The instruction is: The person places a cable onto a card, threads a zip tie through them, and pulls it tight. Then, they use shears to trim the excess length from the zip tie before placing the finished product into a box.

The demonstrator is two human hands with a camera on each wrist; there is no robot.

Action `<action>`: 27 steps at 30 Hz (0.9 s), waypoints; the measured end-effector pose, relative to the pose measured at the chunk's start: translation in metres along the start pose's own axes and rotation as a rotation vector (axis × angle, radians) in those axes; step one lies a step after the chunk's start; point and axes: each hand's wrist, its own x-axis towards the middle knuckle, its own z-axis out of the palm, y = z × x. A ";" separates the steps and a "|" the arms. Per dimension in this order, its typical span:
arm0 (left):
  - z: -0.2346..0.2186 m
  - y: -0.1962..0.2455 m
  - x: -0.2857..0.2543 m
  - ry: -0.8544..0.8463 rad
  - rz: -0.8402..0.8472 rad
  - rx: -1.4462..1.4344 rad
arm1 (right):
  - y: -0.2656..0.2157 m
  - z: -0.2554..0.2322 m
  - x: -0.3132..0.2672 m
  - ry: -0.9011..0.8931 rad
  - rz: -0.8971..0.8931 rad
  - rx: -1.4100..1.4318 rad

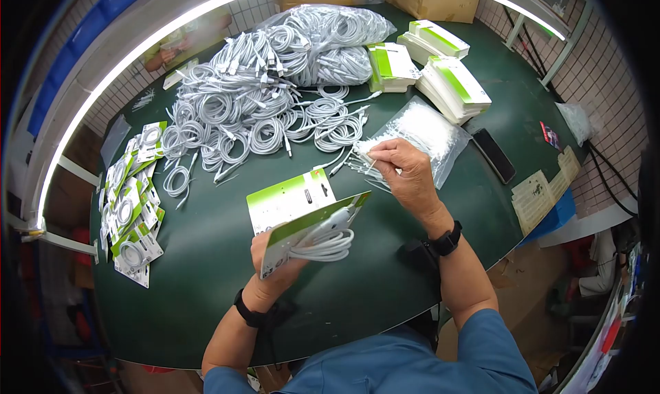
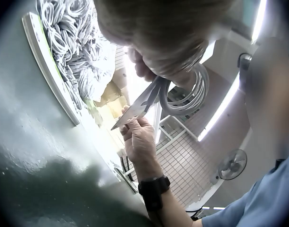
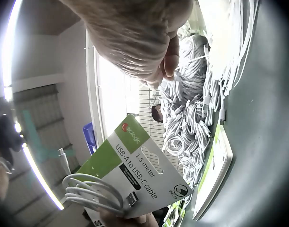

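My left hand [image 1: 278,278] grips a green and white cable card [image 1: 287,237] with a coiled white USB cable [image 1: 324,248] against it. In the right wrist view the card [image 3: 144,172] reads "USB-A to USB-C cable"; the coil [image 3: 94,191] and a USB plug lie across its lower part. My right hand [image 1: 410,176] has thumb and index finger together, pinching a thin white cable tie [image 3: 197,58]. It is beside an open clear bag of white cable ties [image 1: 430,129], several of them spilled at its near edge. Behind the held card, another card stack [image 1: 285,196] lies on the table.
A large heap of coiled white cables [image 1: 220,109] fills the table's back, with a bagged bundle [image 1: 344,30] behind. Card stacks [image 1: 454,88] stand at back right. A phone [image 1: 493,155] lies at right. Finished-looking carded cables [image 1: 130,208] pile up at left.
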 end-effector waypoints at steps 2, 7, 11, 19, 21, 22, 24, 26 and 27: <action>-0.009 0.015 0.017 -0.085 0.172 0.143 | -0.002 -0.001 -0.001 -0.044 0.005 0.019; -0.017 0.032 0.019 -0.186 0.280 0.088 | -0.011 0.000 -0.001 -0.143 -0.107 0.067; -0.015 0.034 0.016 -0.196 0.382 0.113 | -0.023 -0.001 -0.002 -0.206 -0.148 0.121; -0.022 0.038 0.014 -0.320 0.382 0.154 | -0.030 -0.001 0.000 -0.256 -0.185 0.087; -0.022 0.036 0.015 -0.305 0.372 0.149 | -0.027 -0.002 0.003 -0.267 -0.155 0.025; -0.021 0.034 0.014 -0.297 0.364 0.143 | -0.022 -0.003 0.002 -0.275 -0.118 0.007; -0.017 0.030 0.013 -0.262 0.366 0.127 | -0.011 -0.001 -0.003 -0.274 0.005 0.004; -0.012 0.027 0.013 -0.205 0.381 0.111 | -0.005 0.001 -0.005 -0.216 0.142 0.079; -0.012 0.027 0.014 -0.210 0.375 0.109 | -0.006 0.002 -0.005 -0.187 0.213 0.118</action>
